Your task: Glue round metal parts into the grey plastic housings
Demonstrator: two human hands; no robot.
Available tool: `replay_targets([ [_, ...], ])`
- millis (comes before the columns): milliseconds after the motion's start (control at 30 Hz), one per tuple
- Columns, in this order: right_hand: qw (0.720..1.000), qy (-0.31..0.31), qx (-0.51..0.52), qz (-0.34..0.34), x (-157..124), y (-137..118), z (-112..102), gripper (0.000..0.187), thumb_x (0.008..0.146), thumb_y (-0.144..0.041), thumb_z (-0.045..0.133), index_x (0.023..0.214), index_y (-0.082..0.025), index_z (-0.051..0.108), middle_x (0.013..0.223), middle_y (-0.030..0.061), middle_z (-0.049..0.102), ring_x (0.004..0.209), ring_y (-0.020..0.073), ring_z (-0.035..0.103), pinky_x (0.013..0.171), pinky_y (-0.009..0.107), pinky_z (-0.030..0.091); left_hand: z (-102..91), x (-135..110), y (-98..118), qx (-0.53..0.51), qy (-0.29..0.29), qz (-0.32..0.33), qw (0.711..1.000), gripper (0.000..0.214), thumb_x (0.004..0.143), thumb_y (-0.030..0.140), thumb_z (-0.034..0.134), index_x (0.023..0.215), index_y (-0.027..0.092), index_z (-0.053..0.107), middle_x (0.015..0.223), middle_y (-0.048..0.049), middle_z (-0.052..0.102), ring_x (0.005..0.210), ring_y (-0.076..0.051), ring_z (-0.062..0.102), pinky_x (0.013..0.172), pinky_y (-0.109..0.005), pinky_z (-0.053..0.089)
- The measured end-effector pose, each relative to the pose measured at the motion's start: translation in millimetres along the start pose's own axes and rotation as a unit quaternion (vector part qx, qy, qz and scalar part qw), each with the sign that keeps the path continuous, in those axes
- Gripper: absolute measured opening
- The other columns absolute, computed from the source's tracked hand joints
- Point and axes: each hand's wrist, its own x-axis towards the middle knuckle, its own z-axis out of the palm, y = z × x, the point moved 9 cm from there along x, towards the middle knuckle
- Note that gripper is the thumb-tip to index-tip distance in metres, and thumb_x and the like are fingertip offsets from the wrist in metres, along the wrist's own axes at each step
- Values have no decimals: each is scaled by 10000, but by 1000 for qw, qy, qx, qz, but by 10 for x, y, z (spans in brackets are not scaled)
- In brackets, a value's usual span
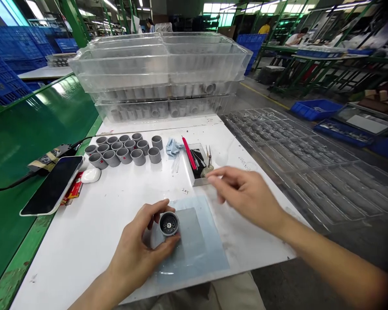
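Observation:
My left hand (139,247) is closed around a small grey cylindrical part (168,224), held open end up over a bluish plastic mat (198,245) on the white board (93,228). My right hand (242,191) hovers at the near edge of a small white tool tray (194,176), fingers curled loosely and slightly blurred; I cannot make out anything in them. The tray holds tweezers (208,157) and a red-handled tool (189,153). A cluster of several more grey cylinders (123,150) stands at the back left of the board.
A black phone (53,185) and a white earbud case (91,175) lie at the board's left edge on a green bench. Stacked clear trays of grey parts (161,73) stand behind. Clear moulded trays (307,163) lie to the right, and a blue cloth (173,147) beside the tool tray.

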Motion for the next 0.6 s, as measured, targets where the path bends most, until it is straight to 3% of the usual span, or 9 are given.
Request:
replay_targets([
  [100,989,125,-55,-49,118,-76,-358,281,946,-425,687,1123,-208,716,568,-65,616,505,103,521,535,232,405,15,-38,-70,-39,10,-22,999,621,874,217,733,1366,499,479,1232,93,707,1138,-186,607,1005,-403,416],
  [200,986,101,-119,-53,278,-97,-299,288,916,-403,714,1137,-219,722,527,-90,543,493,105,492,551,248,390,12,-44,-98,-65,17,-34,997,641,874,223,730,1380,502,453,1225,89,706,1149,-196,598,1020,-427,399],
  [300,982,101,-143,-70,350,-144,-273,193,916,-372,696,922,-194,769,512,-70,518,473,98,461,522,258,352,12,-37,-109,-69,13,-31,997,634,874,215,730,1371,502,458,1230,83,702,1163,-210,585,1016,-442,389],
  [500,937,322,-20,-131,53,-357,-796,105,841,-286,801,869,-186,815,564,-36,555,511,103,445,483,266,332,26,-23,-115,-69,-15,-6,997,702,861,171,749,1392,504,433,1245,73,689,1145,-202,597,1009,-415,419],
  [600,919,353,73,-160,-158,-483,-797,61,843,-214,788,888,-210,828,592,-25,585,502,114,451,465,284,342,17,-5,-116,-78,-10,-10,997,672,866,183,751,1393,472,449,1245,49,690,1153,-210,608,987,-409,450],
])
